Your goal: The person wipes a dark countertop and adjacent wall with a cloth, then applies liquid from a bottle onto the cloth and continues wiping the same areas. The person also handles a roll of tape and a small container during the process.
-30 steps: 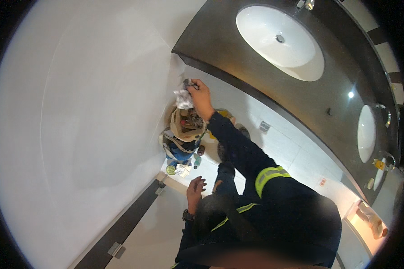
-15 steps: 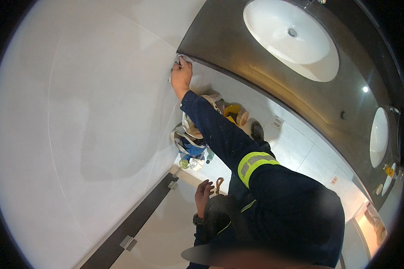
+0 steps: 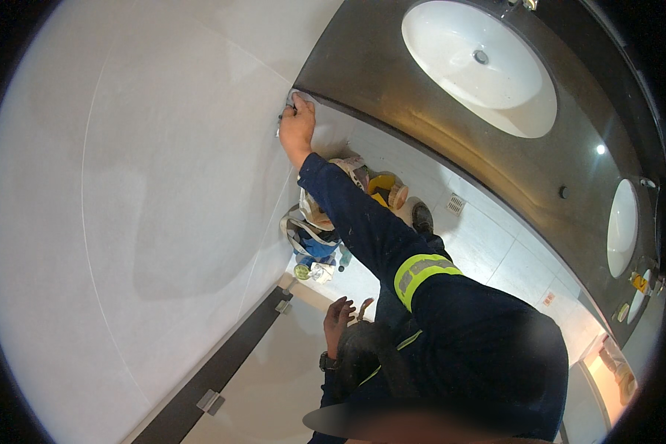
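My right hand (image 3: 297,133) reaches up to the front corner of the dark countertop (image 3: 362,81), where it meets the pale wall (image 3: 192,192). Its fingers are closed around something small and greyish-white, mostly hidden by the hand, right at the wall just below the counter edge. A navy sleeve with a yellow-and-grey reflective band covers that arm. Lower down, my left hand (image 3: 338,324), a dark watch on its wrist, is held up with its fingers slightly bent and apart. Nothing shows in it; a thin brownish strap (image 3: 365,308) stands beside its fingers.
Under the right forearm, a blue-and-cream bag (image 3: 311,240), a yellow container (image 3: 382,183) and a brush (image 3: 398,196) sit on the tiled floor (image 3: 488,237). White oval basins (image 3: 488,66) are set in the countertop. A dark strip with metal fittings (image 3: 211,402) edges a panel at lower left.
My right hand has shifted very slightly left and down along the wall. The brownish strap by my left hand leans further over.
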The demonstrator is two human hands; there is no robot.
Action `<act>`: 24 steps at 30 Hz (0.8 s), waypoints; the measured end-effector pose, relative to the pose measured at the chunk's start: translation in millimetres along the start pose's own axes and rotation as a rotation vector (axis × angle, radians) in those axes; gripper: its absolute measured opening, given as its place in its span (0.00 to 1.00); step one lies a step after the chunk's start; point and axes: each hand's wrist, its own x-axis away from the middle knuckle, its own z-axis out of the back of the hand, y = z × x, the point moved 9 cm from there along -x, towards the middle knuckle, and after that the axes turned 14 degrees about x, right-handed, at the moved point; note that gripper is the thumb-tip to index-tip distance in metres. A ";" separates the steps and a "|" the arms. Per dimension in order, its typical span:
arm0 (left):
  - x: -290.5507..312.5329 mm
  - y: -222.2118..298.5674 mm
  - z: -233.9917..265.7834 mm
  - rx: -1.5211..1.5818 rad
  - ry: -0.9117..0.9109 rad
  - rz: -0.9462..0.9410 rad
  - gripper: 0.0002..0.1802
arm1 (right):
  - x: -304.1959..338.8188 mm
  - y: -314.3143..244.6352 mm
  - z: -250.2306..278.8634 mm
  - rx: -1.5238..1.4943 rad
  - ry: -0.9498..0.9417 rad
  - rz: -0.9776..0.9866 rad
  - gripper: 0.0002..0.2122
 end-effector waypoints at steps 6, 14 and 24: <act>-6.6 -5.8 5.7 0.021 -0.003 0.008 0.19 | -5.7 3.0 5.3 -0.240 -0.024 0.037 0.18; -5.9 -5.6 4.6 0.001 0.000 0.004 0.21 | 34.7 78.5 -4.4 -0.949 -0.265 -0.803 0.14; -5.7 1.7 -8.6 -0.058 -0.038 -0.001 0.20 | 1.2 66.4 -31.0 -0.731 -0.088 -0.500 0.09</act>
